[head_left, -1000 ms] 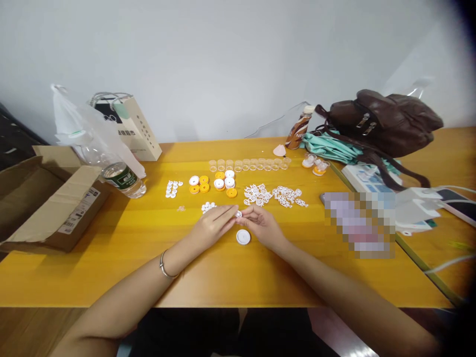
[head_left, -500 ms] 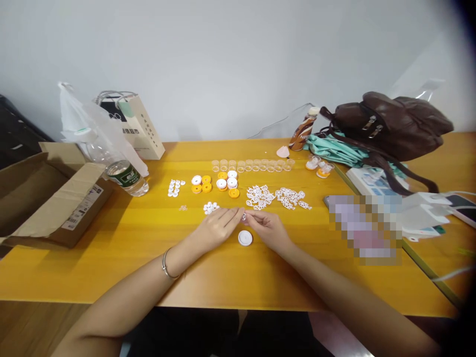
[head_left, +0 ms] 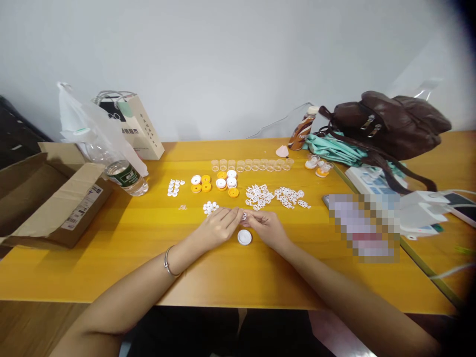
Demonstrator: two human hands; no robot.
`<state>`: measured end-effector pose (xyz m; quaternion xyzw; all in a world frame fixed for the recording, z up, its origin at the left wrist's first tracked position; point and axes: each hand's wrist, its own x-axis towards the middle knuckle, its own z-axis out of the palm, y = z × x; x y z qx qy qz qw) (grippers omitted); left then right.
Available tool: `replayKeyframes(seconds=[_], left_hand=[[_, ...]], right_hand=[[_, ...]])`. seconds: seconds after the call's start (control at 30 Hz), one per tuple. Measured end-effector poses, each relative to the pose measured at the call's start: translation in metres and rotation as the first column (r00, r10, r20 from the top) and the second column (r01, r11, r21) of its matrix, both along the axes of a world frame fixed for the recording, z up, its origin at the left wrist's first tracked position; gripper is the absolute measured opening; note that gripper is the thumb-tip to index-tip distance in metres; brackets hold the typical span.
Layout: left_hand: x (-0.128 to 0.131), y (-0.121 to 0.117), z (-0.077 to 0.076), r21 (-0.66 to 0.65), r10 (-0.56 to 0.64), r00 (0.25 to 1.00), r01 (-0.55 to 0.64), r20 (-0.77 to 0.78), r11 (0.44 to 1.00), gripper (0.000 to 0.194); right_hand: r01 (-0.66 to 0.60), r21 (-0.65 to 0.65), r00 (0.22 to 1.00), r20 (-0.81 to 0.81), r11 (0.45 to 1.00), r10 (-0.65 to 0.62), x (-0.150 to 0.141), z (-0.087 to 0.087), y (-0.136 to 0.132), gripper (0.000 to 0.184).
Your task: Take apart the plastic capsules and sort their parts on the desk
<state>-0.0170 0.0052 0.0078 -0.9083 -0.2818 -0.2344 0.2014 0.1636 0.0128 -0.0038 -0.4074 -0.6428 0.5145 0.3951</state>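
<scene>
My left hand [head_left: 221,224] and my right hand [head_left: 266,227] meet above the table, fingertips closed on a small white plastic piece [head_left: 244,216] between them. Its exact shape is mostly hidden by the fingers. Just below my hands a round white disc [head_left: 244,237] with a raised rim lies flat. Beside my left fingers is a cluster of small white round parts [head_left: 210,207]. Beyond my right hand lie two piles of flat white openwork pieces [head_left: 259,196]. Farther back are white and orange discs [head_left: 221,183], some stacked, and a row of clear cups [head_left: 255,165].
On the left stand an open cardboard box [head_left: 70,218], a water bottle [head_left: 126,177] and a paper bag [head_left: 143,126]. Small white caps [head_left: 173,188] sit in rows nearby. To the right are a drink bottle [head_left: 303,129], a brown leather bag [head_left: 386,124] and a blurred-out phone [head_left: 360,225].
The view has shifted slightly over the last second. My hands have turned the small white piece a little between the fingertips; over the last half second they have hardly moved.
</scene>
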Motion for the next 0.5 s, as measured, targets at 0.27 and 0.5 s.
replayKeyframes(seconds=[0.27,0.5], left_hand=[[-0.0006,0.0016,-0.0004,0.014,0.003,1.000,-0.003,-0.008,1.000,0.026],[-0.0020,0.0036,-0.0037,-0.095,-0.055,0.987,0.070,0.148,0.993,0.027]], right_hand=[[-0.012,-0.116,0.994,-0.108,0.993,-0.001,-0.0012,0.0039,0.0006,0.024],[-0.021,-0.203,0.982,-0.186,0.979,-0.018,0.0003,0.0088,0.0013,0.022]])
